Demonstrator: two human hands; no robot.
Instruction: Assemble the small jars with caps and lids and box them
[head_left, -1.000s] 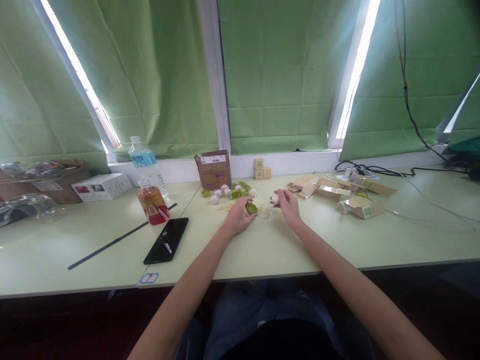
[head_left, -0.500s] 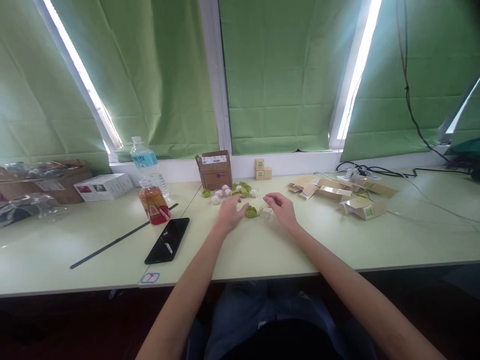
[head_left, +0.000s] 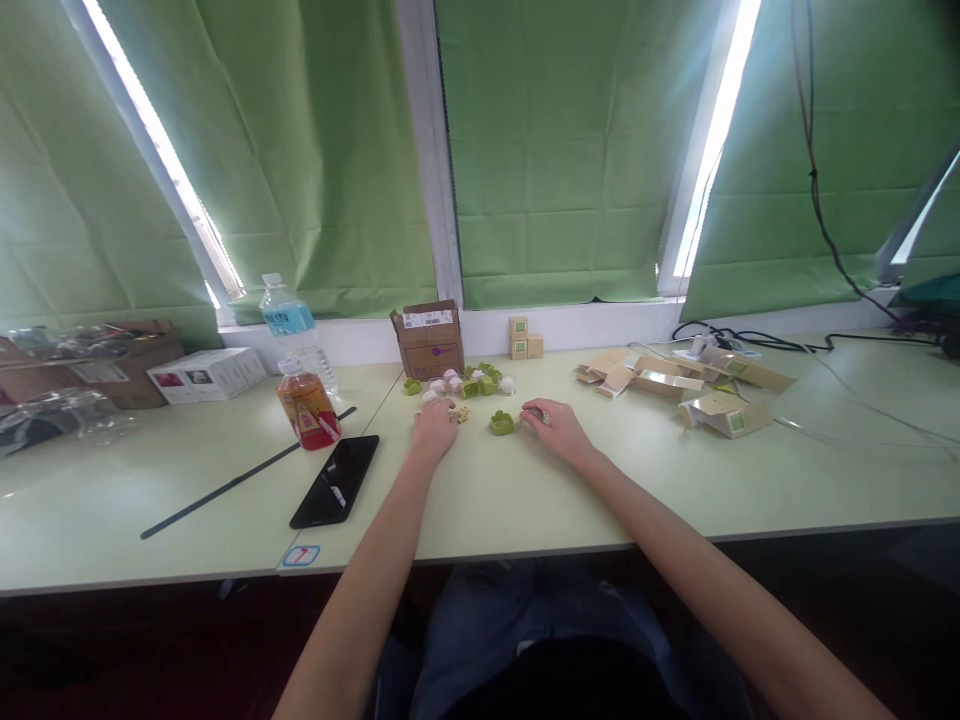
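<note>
My left hand [head_left: 435, 430] rests low over the table, fingers curled down at a small tan piece [head_left: 463, 413] that pokes out beside the thumb; its kind is too small to make out. Between the two hands sits a green flower-shaped cup [head_left: 502, 423], touched by neither. My right hand [head_left: 559, 430] is closed just right of that cup, fingertips pinched around something small and pale that I cannot make out. Beyond the left hand lies a cluster of pinkish-white balls [head_left: 452, 380] and more green cups [head_left: 487, 380].
A brown carton [head_left: 429, 342] and small stacked boxes [head_left: 519, 338] stand behind. Opened flat cartons [head_left: 724, 412] lie right. To the left are a phone [head_left: 335, 482], a red drink bottle [head_left: 307, 405], a water bottle [head_left: 292, 325] and a dark strip [head_left: 225, 487].
My left hand has moved left, away from the green cup, and the tan piece now shows at its fingers. My right hand has stayed near the cup, lowered slightly, its fingers more closed.
</note>
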